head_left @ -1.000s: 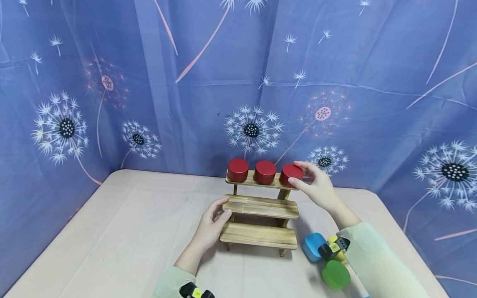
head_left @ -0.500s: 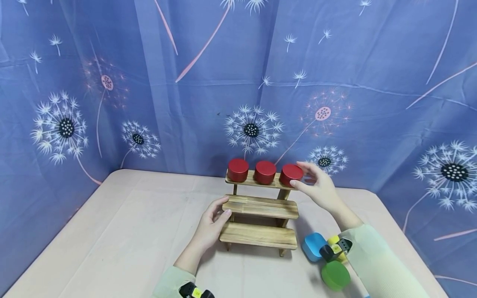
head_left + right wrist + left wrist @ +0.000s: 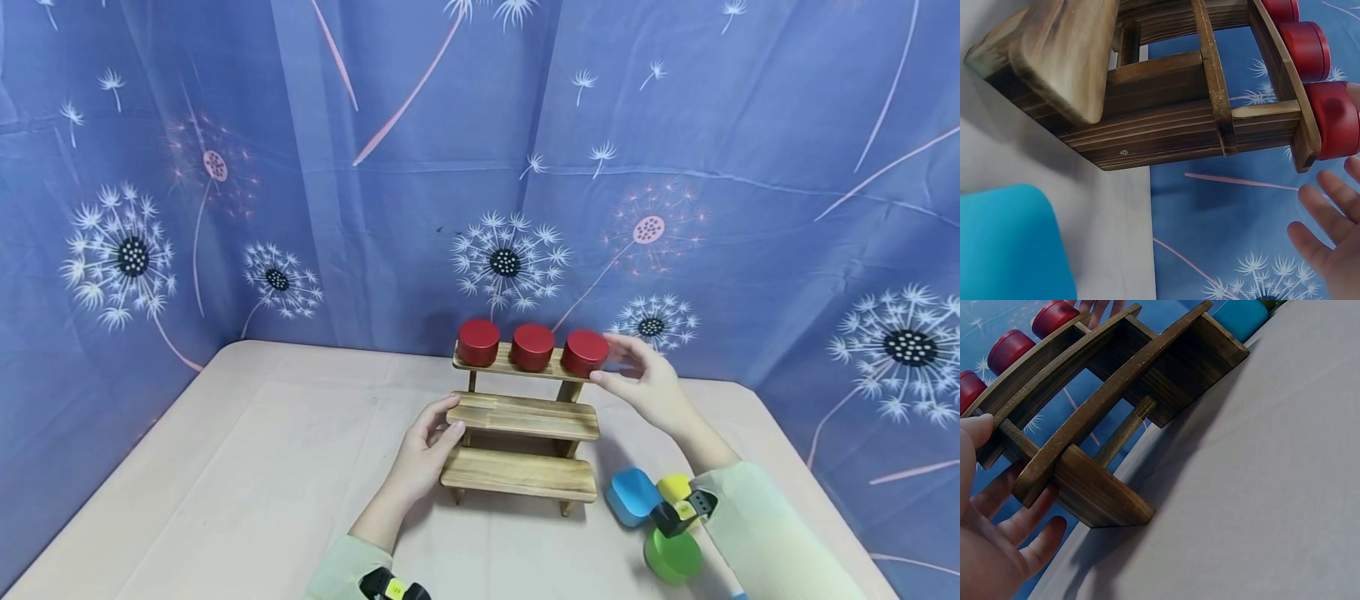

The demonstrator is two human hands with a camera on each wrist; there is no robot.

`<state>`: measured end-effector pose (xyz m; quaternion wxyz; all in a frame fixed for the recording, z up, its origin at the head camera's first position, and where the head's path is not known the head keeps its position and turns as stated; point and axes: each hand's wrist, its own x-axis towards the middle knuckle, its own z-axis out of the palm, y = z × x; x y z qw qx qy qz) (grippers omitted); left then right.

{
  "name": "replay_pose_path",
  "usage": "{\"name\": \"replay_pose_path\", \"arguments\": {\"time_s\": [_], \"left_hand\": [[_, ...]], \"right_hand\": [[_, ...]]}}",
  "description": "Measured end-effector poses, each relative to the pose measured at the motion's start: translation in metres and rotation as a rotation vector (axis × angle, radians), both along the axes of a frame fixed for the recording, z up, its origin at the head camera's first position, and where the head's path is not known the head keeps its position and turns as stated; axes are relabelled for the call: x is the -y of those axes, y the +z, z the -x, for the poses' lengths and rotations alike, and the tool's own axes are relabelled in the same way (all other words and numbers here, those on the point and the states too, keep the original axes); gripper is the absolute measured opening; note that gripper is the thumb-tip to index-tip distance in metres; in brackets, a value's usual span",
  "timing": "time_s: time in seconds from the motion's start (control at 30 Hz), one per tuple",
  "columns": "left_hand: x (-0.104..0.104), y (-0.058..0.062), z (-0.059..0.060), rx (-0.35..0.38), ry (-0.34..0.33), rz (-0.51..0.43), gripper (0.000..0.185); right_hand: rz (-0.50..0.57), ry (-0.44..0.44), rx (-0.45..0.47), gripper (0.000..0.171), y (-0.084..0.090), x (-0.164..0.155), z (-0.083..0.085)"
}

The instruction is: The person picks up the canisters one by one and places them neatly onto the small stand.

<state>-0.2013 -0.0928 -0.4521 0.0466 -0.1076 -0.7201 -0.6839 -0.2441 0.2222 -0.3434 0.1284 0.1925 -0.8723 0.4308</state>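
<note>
A three-tier wooden display stand [image 3: 522,417] stands on the table. Three round red tins line its top shelf: a left one [image 3: 478,342], a middle one [image 3: 532,347] and a right one [image 3: 585,353]. With thumb and fingers, my left hand [image 3: 422,450] grips the stand's left end at the middle shelf; in the left wrist view its fingers reach under the wood. My right hand [image 3: 651,390] is at the right side of the right tin, fingers parted and relaxed, fingertips right by the tin's edge. The right wrist view shows those spread fingers [image 3: 1329,215] below that tin.
Right of the stand lie a blue rounded-square tin [image 3: 633,497], a yellow one [image 3: 674,487] partly behind the wrist camera, and a green round one [image 3: 672,556]. A blue dandelion-print curtain [image 3: 390,250] hangs behind the pale tabletop [image 3: 247,467].
My right hand has let go of the right red tin and drawn slightly to the right, away from it. My left hand has kept its hold on the stand.
</note>
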Motion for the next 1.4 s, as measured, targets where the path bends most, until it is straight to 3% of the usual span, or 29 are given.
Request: {"name": "replay_pose_path", "arguments": {"time_s": [0.83, 1.4], "left_hand": [[-0.001, -0.002, 0.001, 0.006, 0.006, -0.003, 0.041], [0.0, -0.002, 0.0, 0.002, 0.005, 0.005, 0.041]], "right_hand": [[-0.039, 0.004, 0.039, 0.056, -0.01, -0.015, -0.018], [-0.134, 0.003, 0.052, 0.053, -0.018, -0.03, -0.042]]}}
